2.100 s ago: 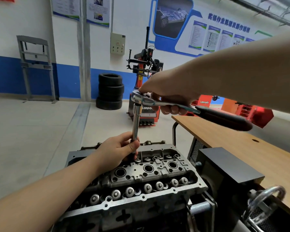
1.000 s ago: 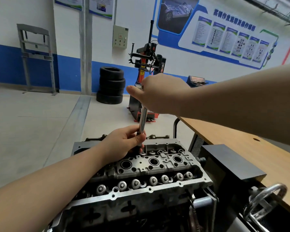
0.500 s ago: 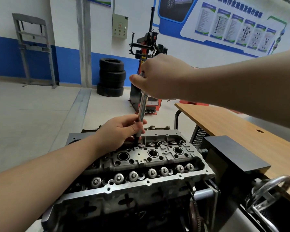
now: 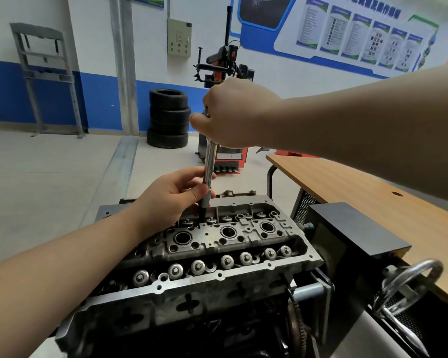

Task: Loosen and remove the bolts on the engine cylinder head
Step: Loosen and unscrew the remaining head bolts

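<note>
The grey engine cylinder head [image 4: 217, 275] sits on a stand in front of me, with rows of round valve caps and three spark-plug wells on top. A chrome ratchet extension bar [image 4: 209, 166] stands nearly upright, its dark socket end down in a hole at the head's far left. My left hand [image 4: 173, 195] pinches the lower part of the bar between thumb and fingers. My right hand [image 4: 233, 112] grips the ratchet's head at the top of the bar. The ratchet handle is hidden behind my right hand and forearm.
A wooden table [image 4: 360, 192] runs along the right, with a black box [image 4: 352, 228] at its near edge. A steel handwheel [image 4: 409, 285] sticks out at lower right. A tyre stack [image 4: 168, 117] and a red tyre changer [image 4: 225, 104] stand on the floor behind.
The ratchet handle, seen pointing right earlier, has swung out of sight behind my right hand. My view has shifted downward; my left hand stays on the bar.
</note>
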Tool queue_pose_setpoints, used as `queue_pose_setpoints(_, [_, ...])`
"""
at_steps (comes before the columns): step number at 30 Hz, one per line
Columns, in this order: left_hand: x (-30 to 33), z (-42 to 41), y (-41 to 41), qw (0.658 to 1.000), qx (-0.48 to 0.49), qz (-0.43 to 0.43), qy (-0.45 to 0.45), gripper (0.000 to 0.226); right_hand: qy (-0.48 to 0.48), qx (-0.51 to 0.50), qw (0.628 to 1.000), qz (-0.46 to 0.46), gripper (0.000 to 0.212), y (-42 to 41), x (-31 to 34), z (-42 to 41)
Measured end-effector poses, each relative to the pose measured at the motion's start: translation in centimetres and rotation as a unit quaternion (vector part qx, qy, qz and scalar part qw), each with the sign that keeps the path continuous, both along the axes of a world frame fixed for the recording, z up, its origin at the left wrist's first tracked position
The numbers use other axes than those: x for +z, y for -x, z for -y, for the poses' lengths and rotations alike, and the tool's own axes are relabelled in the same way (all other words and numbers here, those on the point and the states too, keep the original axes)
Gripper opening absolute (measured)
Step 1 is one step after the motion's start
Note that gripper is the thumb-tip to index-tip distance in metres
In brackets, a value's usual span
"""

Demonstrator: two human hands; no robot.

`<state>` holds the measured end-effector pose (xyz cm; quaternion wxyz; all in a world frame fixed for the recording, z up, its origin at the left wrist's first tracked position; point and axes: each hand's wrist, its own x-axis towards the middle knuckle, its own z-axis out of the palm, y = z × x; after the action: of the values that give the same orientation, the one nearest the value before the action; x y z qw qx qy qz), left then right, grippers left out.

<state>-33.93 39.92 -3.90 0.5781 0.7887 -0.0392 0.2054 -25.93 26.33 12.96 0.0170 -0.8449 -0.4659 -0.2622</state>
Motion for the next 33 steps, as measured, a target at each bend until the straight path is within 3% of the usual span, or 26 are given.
queue_pose_setpoints(9, [0.2,0.2,0.2,1.000,0.018,0.006,-0.006,0.030,0.007,0.025,0.999,0.019,0.044,-0.4,-0.1,0.2])
queue_pose_setpoints(14, [0.3,0.1,0.5,0.999,0.029,0.021,-0.031,0.027,0.003,0.187,0.981,0.059,0.039,-1.2,-0.4,1.0])
queue_pose_setpoints(17, [0.3,0.0,0.6,0.999,0.018,0.023,-0.022,0.019,-0.034,0.226,0.969,0.093,0.041,-1.1,-0.6,0.5])
queue_pose_setpoints(20, [0.3,-0.1,0.6,1.000,0.004,0.017,-0.003,0.014,-0.036,0.178,0.979,0.096,0.043,-0.5,-1.0,-0.5])
queue_pose_setpoints(24, [0.6,0.0,0.1,1.000,0.013,0.013,0.011,0.015,-0.071,0.023,0.995,0.066,0.037,0.0,-1.4,-0.8])
queue_pose_setpoints(27, [0.5,0.2,-0.3,0.999,0.024,0.027,0.011,0.016,-0.077,-0.067,0.990,0.094,0.038,0.7,-1.6,-1.2])
queue_pose_setpoints(30, [0.4,0.1,0.2,0.999,0.016,0.036,0.015,0.021,-0.131,0.017,0.975,0.177,0.044,0.8,-2.6,-1.2])
queue_pose_setpoints(31, [0.5,0.2,0.2,1.000,0.005,0.029,0.002,0.026,-0.150,0.068,0.974,0.157,0.044,0.3,-3.0,-0.8])
queue_pose_setpoints(33, [0.5,0.6,0.2,0.999,-0.015,0.007,-0.039,0.036,-0.223,0.198,0.954,-0.021,0.038,-1.0,-3.6,0.4])
